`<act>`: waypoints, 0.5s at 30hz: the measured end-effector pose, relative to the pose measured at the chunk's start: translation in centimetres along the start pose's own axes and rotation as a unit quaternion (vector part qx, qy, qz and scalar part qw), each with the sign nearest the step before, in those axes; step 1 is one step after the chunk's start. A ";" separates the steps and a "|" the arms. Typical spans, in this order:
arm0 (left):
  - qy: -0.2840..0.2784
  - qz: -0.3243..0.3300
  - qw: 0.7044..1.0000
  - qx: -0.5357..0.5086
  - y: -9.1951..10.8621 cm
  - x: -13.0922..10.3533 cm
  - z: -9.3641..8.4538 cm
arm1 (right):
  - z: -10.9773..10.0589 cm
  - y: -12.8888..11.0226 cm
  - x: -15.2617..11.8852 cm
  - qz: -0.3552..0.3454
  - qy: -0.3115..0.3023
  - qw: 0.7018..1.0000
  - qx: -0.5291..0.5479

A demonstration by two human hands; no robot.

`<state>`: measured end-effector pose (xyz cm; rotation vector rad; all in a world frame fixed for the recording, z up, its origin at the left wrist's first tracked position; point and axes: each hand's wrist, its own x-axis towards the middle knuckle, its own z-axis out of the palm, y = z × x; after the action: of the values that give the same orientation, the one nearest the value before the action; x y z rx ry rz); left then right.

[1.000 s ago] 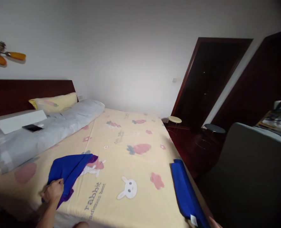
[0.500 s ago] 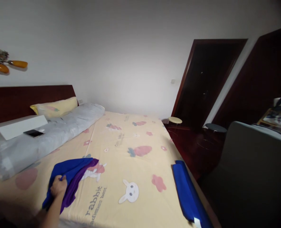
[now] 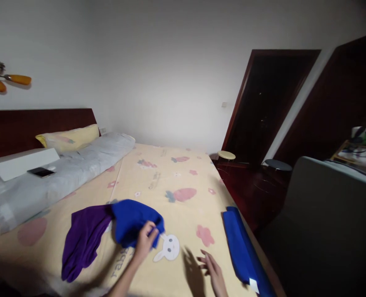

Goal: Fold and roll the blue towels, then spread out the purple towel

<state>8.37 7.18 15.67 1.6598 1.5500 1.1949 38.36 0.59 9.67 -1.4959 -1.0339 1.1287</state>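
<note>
My left hand [image 3: 146, 238] is closed on the edge of a blue cloth [image 3: 128, 222], lifting it a little above the bed. What kind of garment or cloth it is, I cannot tell. To its left a crumpled purple cloth [image 3: 85, 237] lies on the bed, the two touching near their upper corners. Over the bed to the right, my right hand [image 3: 212, 266] has its fingers apart and holds nothing; its shadow falls beside it. Further right, a folded blue cloth [image 3: 240, 243] with a white tag [image 3: 253, 284] lies along the bed's edge.
The bed [image 3: 152, 173] has a printed cream sheet. At its head lie a grey wrapped bundle [image 3: 77, 173], a white box [image 3: 24, 163], a phone [image 3: 41, 172] and a yellow pillow [image 3: 71, 138]. Beyond the right edge stand two stools [image 3: 226, 155] and a grey panel [image 3: 319, 222].
My left hand has carried the blue cloth rightward off the purple one, which now lies uncovered. My right hand has come into view at the lower right.
</note>
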 end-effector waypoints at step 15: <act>0.001 -0.165 0.960 0.227 -8.9 -3.1 1.9 | 2.0 2.4 1.7 -0.124 0.051 0.988 -0.069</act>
<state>6.09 5.96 6.35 1.5715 2.1191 0.6982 36.92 2.23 6.80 -1.4687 -1.2101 0.8108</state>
